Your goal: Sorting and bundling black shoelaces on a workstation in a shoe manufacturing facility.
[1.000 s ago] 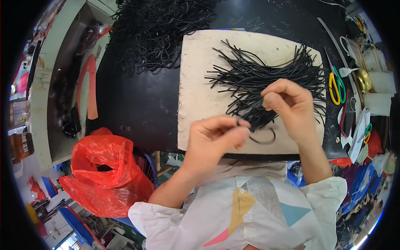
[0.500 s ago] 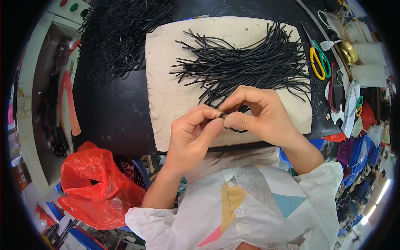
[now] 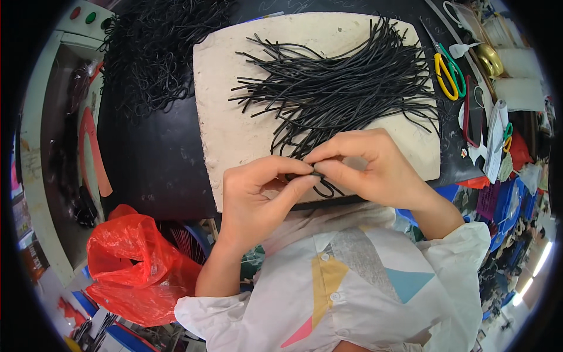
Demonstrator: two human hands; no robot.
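Between my two hands is a thin black cord (image 3: 330,190), bent into a loop that shows below my fingertips. My left hand (image 3: 258,190) is closed, thumb and forefinger pinching the cord from the left. From the right, my right hand (image 3: 363,167) pinches it as well, fingertips almost touching those of the left. The exact spot where the cord is gripped is hidden by the fingers. Just beyond my hands, a spread pile of cut black cords (image 3: 346,85) lies on a cream board (image 3: 220,76).
A tangled heap of looped black cords (image 3: 158,58) sits at the far left of the black table (image 3: 149,158). Scissors with yellow and green handles (image 3: 450,76) lie right of the board. A red plastic bag (image 3: 138,264) stands at lower left.
The hands have shifted slightly, with the left opening its wrist angle a little leftward. The cord's loop now hangs out more below the fingertips. The view has moved slightly.
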